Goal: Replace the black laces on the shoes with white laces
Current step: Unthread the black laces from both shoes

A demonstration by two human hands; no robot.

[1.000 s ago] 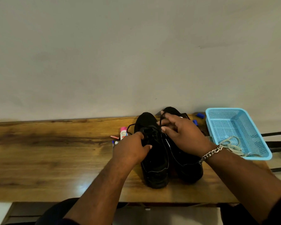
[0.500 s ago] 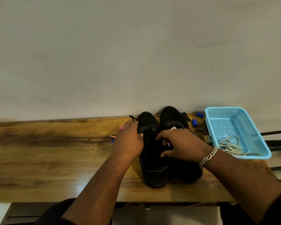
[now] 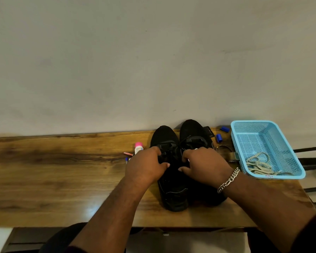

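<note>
Two black shoes stand side by side on the wooden table (image 3: 62, 170), toes toward the wall. Over the lacing of the left shoe (image 3: 171, 190) both hands work. My left hand (image 3: 144, 167) has its fingers curled on the black laces (image 3: 167, 146) at the shoe's left side. My right hand (image 3: 204, 165), with a silver bracelet on the wrist, curls its fingers into the laces from the right and partly covers the right shoe (image 3: 192, 130). The white laces (image 3: 259, 164) lie in a heap inside the blue basket (image 3: 288, 143).
A small white bottle with a pink cap (image 3: 139, 147) and pens lie left of the shoes. Two blue caps (image 3: 219, 138), a black strap piece and a metal band (image 3: 224, 149) sit between the shoes and the basket. The wall runs close behind the table.
My right hand has come down from above the right shoe's tongue onto the left shoe's lacing. My left hand shifted slightly forward and back on that shoe.
</note>
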